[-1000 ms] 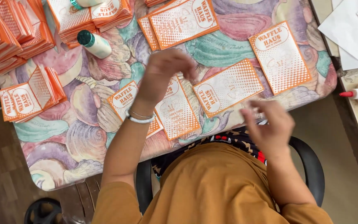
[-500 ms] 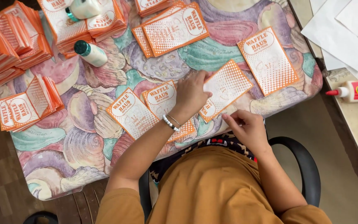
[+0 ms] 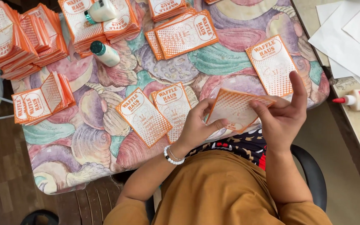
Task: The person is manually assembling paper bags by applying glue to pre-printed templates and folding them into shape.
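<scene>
- We are seeing the left hand [image 3: 196,127] and the right hand [image 3: 284,112] both holding one orange-and-white paper bag [image 3: 234,107] between them, lifted a little above the near edge of the table.
- The left hand is gripping the bag's lower left side, with the thumb on top; a white bead bracelet [image 3: 172,157] is sitting on that wrist.
- The right hand is pinching the bag's right end, and its forefinger is standing straight up.
- Two more flat bags [image 3: 157,113] are lying side by side on the shell-patterned tablecloth [image 3: 92,137], just left of the left hand.
- Another single bag [image 3: 271,64] is lying above the right hand.
- Stacks of the same bags [image 3: 21,37] are filling the far left corner, and a green-capped bottle [image 3: 105,53] is lying near them.
- A glue bottle with a red tip [image 3: 357,100] is lying on the side counter at the right.
</scene>
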